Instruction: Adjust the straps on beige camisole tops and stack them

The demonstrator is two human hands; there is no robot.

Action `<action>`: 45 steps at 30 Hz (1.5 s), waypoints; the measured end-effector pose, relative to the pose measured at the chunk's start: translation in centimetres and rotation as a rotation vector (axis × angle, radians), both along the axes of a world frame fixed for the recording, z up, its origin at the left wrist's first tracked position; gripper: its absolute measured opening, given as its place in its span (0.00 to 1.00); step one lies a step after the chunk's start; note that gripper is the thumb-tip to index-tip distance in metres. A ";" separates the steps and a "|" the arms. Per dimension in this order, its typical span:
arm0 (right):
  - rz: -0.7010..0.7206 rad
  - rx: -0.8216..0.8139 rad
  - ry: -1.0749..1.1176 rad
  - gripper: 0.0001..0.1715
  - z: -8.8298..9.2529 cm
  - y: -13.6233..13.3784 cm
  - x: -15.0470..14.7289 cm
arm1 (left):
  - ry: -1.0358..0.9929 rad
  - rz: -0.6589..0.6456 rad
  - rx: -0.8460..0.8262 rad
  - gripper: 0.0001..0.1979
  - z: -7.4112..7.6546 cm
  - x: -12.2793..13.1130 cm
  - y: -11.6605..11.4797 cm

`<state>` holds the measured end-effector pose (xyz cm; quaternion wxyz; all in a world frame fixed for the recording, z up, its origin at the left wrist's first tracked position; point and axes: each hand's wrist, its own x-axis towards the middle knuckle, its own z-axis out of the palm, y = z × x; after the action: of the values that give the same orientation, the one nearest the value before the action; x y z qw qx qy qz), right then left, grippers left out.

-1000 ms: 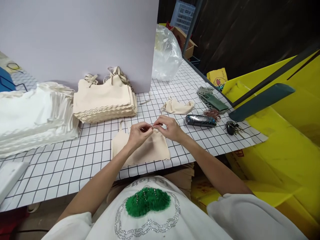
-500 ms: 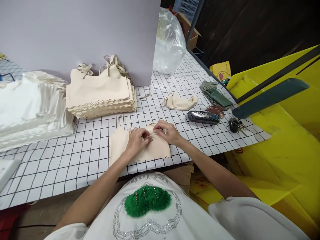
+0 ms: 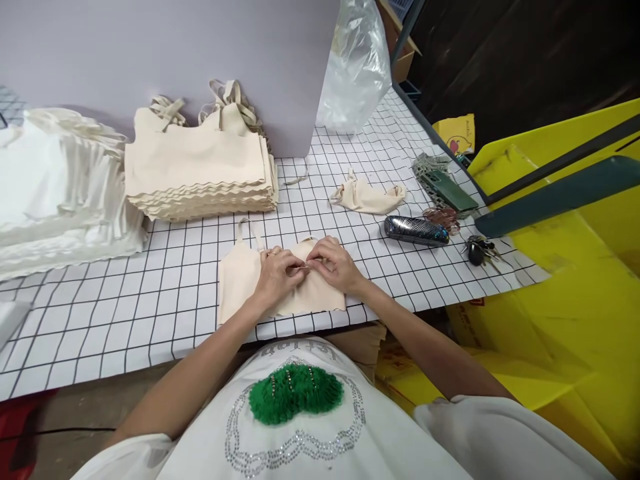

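A beige camisole top (image 3: pixel 239 279) lies flat near the table's front edge, one thin strap looped up at its upper left. On top of it, my left hand (image 3: pixel 278 275) is closed, with thumb and forefinger pinching what looks like the top's other strap. My right hand (image 3: pixel 336 267) pinches the same thin strip from the other side, and the fingertips of both hands almost meet. The fingers cover most of the strap, so its fine detail is hidden.
A neat stack of beige tops (image 3: pixel 200 160) stands behind, beside a pile of white garments (image 3: pixel 65 193). Farther right lie a crumpled beige piece (image 3: pixel 369 196), a dark glasses case (image 3: pixel 416 231), a green phone (image 3: pixel 453 189) and keys (image 3: pixel 481 251). A clear plastic bag (image 3: pixel 355 80) stands beyond.
My two hands have drawn closer together, their fingertips now nearly touching over the top. The whole view has shifted slightly; the things on the table otherwise lie as before.
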<state>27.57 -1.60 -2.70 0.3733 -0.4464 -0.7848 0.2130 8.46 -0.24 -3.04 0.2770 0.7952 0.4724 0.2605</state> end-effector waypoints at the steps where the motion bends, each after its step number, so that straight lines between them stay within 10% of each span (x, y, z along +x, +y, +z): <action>1: -0.003 -0.001 0.005 0.08 0.0 0.0 -0.1 | 0.002 0.000 0.006 0.04 0.0 0.0 0.0; 45: 0.051 0.016 -0.067 0.08 0.3 0.2 0.0 | 0.030 -0.008 -0.027 0.04 0.3 0.2 -0.1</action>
<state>27.62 -1.45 -2.37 0.3450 -0.4303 -0.8095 0.2012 8.71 -0.37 -2.70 0.2816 0.7970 0.4770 0.2408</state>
